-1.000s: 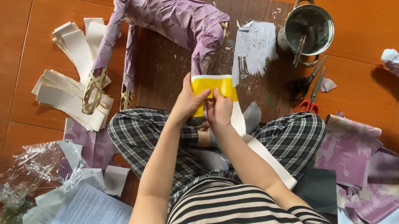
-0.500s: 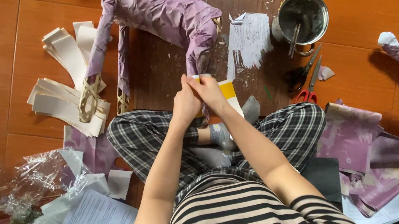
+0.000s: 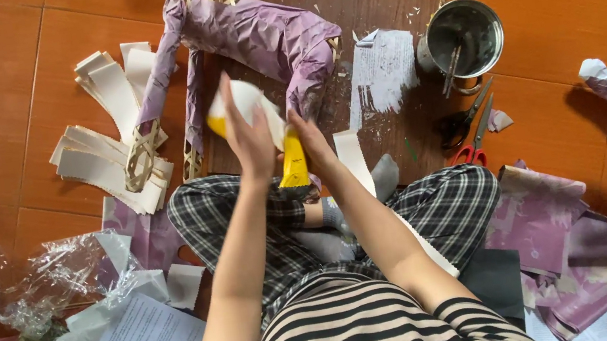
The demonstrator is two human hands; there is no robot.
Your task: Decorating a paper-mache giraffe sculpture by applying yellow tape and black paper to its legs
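While the person is sitting cross-legged on the floor, a yellow-and-white paper piece (image 3: 276,138) is curling between both hands above the lap, white on top, yellow below; the left hand (image 3: 248,134) fingers are pressing its face, the right hand (image 3: 313,142) fingers pinching its edge.

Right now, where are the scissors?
In the head view, the red-handled scissors lie on the floor at right, just below the metal pot and right of the person's right hand.
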